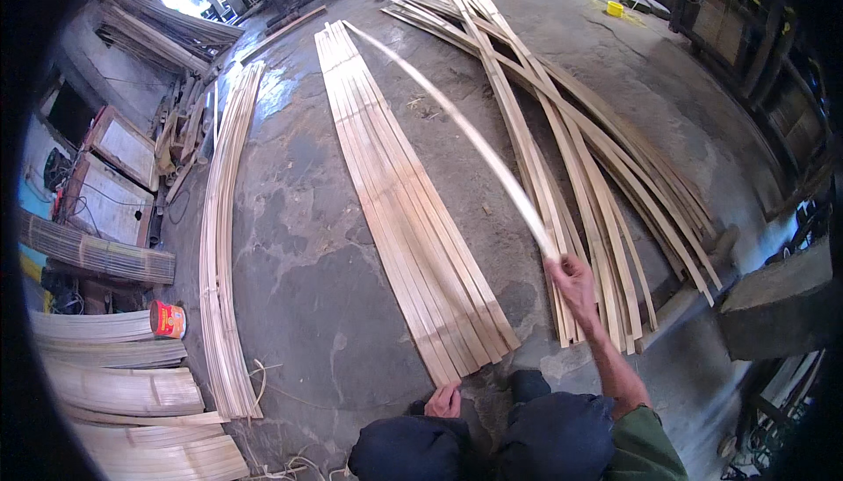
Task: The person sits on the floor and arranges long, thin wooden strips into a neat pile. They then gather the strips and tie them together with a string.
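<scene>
In my right hand, closed round its near end, is a long pale bamboo strip. The strip arcs up off the floor and runs back to the far end of a flat row of bamboo strips laid side by side. My left hand is low, between my knees, at the near left corner of that row. Its fingers are curled; what they hold, if anything, is hidden. Just beyond my right hand lies a crossed pile of loose bamboo strips.
On the left lies a narrow bundle of strips. Stacked slatted panels and a red tub sit farther left. A concrete block stands at right. A yellow container is far off, near a dark rack.
</scene>
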A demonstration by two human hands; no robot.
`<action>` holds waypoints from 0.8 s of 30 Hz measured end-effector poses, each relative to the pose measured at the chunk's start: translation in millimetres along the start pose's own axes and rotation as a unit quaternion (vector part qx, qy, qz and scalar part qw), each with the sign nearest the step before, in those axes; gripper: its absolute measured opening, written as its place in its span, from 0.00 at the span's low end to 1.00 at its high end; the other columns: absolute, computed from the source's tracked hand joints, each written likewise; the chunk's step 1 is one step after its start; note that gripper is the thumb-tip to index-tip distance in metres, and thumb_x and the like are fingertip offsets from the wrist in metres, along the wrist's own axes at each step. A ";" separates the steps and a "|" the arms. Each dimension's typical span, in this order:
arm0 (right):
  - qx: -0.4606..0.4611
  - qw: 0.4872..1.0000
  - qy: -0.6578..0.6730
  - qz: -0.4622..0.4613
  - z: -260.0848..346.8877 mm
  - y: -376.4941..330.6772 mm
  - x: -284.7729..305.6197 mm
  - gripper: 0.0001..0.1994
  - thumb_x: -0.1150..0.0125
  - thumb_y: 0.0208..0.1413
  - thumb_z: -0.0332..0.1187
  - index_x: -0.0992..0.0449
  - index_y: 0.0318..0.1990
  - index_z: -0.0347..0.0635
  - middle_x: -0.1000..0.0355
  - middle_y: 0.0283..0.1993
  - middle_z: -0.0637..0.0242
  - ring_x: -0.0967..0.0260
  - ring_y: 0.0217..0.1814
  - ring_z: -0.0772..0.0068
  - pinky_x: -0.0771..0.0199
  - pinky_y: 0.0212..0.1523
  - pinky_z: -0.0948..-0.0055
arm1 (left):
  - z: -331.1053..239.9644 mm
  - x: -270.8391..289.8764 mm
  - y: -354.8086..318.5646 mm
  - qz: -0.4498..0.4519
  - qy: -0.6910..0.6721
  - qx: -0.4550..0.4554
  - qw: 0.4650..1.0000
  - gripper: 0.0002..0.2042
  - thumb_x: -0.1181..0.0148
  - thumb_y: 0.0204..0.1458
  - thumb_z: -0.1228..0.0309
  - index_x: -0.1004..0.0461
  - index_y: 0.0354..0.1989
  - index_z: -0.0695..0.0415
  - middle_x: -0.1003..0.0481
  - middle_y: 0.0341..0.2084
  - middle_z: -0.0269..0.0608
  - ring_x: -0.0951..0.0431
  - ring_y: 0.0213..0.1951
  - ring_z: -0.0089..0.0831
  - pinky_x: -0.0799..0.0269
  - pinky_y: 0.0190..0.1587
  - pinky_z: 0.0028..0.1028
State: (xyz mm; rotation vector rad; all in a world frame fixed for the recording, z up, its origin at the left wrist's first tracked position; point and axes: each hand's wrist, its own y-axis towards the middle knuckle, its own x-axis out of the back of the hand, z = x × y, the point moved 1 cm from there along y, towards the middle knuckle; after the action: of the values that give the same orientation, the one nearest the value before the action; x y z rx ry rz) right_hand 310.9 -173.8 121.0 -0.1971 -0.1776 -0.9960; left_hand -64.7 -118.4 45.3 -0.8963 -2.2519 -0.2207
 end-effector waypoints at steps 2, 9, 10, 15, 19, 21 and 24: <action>0.033 0.998 -0.014 -0.055 4.1 14.7 36.1 0.12 0.37 0.59 0.38 0.23 0.36 0.35 0.31 0.26 0.78 0.38 0.28 0.86 0.37 0.28 0.80 | 0.7 -3.4 0.9 -0.007 0.002 -0.019 1.000 0.10 0.45 0.57 0.72 0.23 0.45 0.56 0.22 0.36 0.48 0.21 0.38 0.48 0.25 0.40 0.38; 0.112 0.957 -0.217 -0.157 -30.1 73.1 171.6 0.22 0.33 0.55 0.45 0.23 0.55 0.46 0.24 0.31 0.64 0.29 0.34 0.79 0.30 0.36 0.73 | -5.3 -2.1 6.1 -0.008 0.019 -0.037 0.999 0.09 0.44 0.55 0.75 0.24 0.44 0.56 0.23 0.34 0.49 0.21 0.36 0.49 0.25 0.38 0.38; 0.153 0.951 -0.198 -0.183 -42.0 82.7 189.6 0.23 0.34 0.55 0.47 0.22 0.55 0.47 0.23 0.33 0.60 0.27 0.35 0.76 0.28 0.38 0.70 | -4.5 -5.8 7.3 -0.008 0.019 -0.048 0.999 0.09 0.44 0.55 0.75 0.24 0.44 0.56 0.23 0.34 0.49 0.21 0.36 0.49 0.25 0.38 0.37; 0.063 0.913 -0.368 -0.164 2.1 109.2 247.8 0.22 0.35 0.57 0.41 0.24 0.56 0.42 0.20 0.43 0.56 0.28 0.41 0.80 0.28 0.45 0.75 | -1.8 -4.2 4.3 0.019 0.039 -0.002 0.999 0.09 0.45 0.56 0.75 0.24 0.44 0.55 0.23 0.34 0.50 0.21 0.35 0.48 0.26 0.37 0.37; 0.018 0.911 -0.391 -0.127 -24.4 154.4 305.4 0.23 0.38 0.57 0.45 0.25 0.57 0.44 0.21 0.46 0.52 0.25 0.43 0.71 0.28 0.48 0.70 | 1.6 -4.7 4.6 0.003 0.053 -0.035 0.998 0.09 0.46 0.57 0.74 0.25 0.44 0.55 0.23 0.34 0.50 0.21 0.34 0.48 0.26 0.36 0.38; 0.035 0.909 -0.399 -0.112 -41.8 166.9 347.7 0.24 0.40 0.57 0.50 0.25 0.57 0.48 0.23 0.46 0.50 0.24 0.46 0.62 0.28 0.47 0.64 | -5.7 -9.2 9.5 0.021 0.051 -0.026 0.998 0.09 0.46 0.57 0.74 0.25 0.45 0.56 0.23 0.34 0.50 0.21 0.34 0.49 0.26 0.36 0.38; 0.046 0.893 -0.434 -0.106 -52.5 186.2 337.3 0.25 0.43 0.58 0.53 0.26 0.58 0.51 0.25 0.50 0.49 0.25 0.52 0.52 0.29 0.51 0.58 | -5.7 -0.4 3.0 0.012 0.062 -0.013 0.998 0.09 0.47 0.58 0.73 0.25 0.45 0.56 0.23 0.35 0.50 0.21 0.35 0.49 0.26 0.37 0.38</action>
State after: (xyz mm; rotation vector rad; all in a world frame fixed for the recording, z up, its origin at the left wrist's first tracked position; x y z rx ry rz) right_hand 650.7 -362.4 134.8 -0.5411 -1.0844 -1.0562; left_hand -59.5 -118.6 49.0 -0.8985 -2.1270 -0.2862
